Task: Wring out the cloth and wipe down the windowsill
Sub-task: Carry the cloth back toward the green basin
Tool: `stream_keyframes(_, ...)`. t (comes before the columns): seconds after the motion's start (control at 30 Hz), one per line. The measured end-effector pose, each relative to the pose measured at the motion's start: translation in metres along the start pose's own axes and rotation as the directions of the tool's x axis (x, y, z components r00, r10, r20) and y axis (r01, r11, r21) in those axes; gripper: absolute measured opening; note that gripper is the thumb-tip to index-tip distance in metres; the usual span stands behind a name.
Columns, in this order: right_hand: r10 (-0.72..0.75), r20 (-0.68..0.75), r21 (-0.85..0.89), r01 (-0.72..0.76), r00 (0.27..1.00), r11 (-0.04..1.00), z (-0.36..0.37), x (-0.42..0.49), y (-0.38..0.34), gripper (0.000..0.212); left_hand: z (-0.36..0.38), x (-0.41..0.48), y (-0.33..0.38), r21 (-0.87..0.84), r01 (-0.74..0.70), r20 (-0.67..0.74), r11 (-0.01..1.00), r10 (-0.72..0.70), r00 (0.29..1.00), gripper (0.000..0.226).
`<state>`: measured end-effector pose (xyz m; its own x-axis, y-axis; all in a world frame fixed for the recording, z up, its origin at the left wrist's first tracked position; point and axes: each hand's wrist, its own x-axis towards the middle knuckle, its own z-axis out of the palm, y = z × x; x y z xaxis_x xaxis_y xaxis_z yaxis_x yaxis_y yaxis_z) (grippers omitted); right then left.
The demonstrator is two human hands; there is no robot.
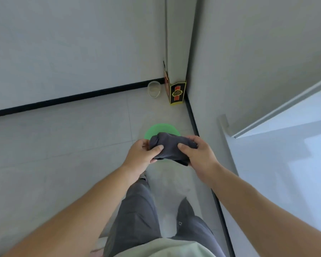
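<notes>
**Cloth held crosswise between both hands, over the basin**

Your left hand (143,153) grips the left end of the cloth (170,147), thumb on top and fingers curled underneath. The cloth is a dark, bunched roll held in the air. Its long axis runs roughly from 10 o'clock to 4 o'clock, so each hand holds one end. That looks right for twisting the ends in opposite directions.

The green basin (156,129) sits on the floor below the cloth, its rim showing at 12 o'clock from it, so it should catch the drips.

Your right hand (196,154) grips the right end, thumb pressed on top. The windowsill (267,173) lies at 3 o'clock from that hand. The right hand is the nearer one, so it is probably best placed to carry the cloth across.
</notes>
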<state>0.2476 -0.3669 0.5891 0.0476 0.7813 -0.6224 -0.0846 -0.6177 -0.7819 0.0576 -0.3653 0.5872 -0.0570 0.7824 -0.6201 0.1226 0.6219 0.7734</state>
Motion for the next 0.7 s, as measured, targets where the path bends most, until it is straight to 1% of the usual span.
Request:
stream_keyframes(0.1,0.068,-0.105,0.034,-0.065,0.992,0.997,0.019,0.046,0.000,0.037,-0.016,0.061,0.015,0.117,0.024,0.113,0.993,-0.037,0.993,0.021)
stream_keyframes(0.17,0.138,-0.186,0.081,-0.125,0.973,0.989,0.037,0.077,0.006,0.044,-0.030,0.108,0.019,0.184,0.029,0.195,0.982,-0.066,0.979,0.020)
stream_keyframes(0.27,0.246,-0.323,0.173,-0.199,0.914,0.965,0.073,0.127,0.026,0.052,-0.053,0.185,0.013,0.327,0.023,0.297,0.945,-0.126,0.947,0.023)
stream_keyframes(0.33,0.314,-0.386,0.256,-0.226,0.867,0.940,0.103,0.162,0.043,0.053,-0.071,0.238,0.005,0.420,0.007,0.363,0.908,-0.175,0.915,0.026)
stream_keyframes(0.4,0.379,-0.424,0.354,-0.234,0.823,0.905,0.133,0.194,0.062,0.051,-0.088,0.284,-0.006,0.498,-0.023,0.399,0.867,-0.206,0.894,0.037)
stream_keyframes(0.47,0.446,-0.439,0.464,-0.228,0.780,0.856,0.156,0.229,0.086,0.045,-0.100,0.331,-0.019,0.568,-0.081,0.445,0.819,-0.223,0.867,0.049)
stream_keyframes(0.57,0.498,-0.457,0.542,-0.213,0.737,0.813,0.184,0.289,0.134,0.033,-0.108,0.400,-0.054,0.628,-0.127,0.480,0.768,-0.254,0.840,0.042)
stream_keyframes(0.63,0.519,-0.481,0.558,-0.210,0.707,0.803,0.191,0.332,0.170,0.028,-0.103,0.445,-0.088,0.647,-0.124,0.476,0.753,-0.272,0.836,0.040)
stream_keyframes(0.7,0.518,-0.509,0.538,-0.216,0.688,0.815,0.191,0.376,0.210,0.019,-0.092,0.485,-0.128,0.657,-0.091,0.452,0.749,-0.294,0.842,0.043)
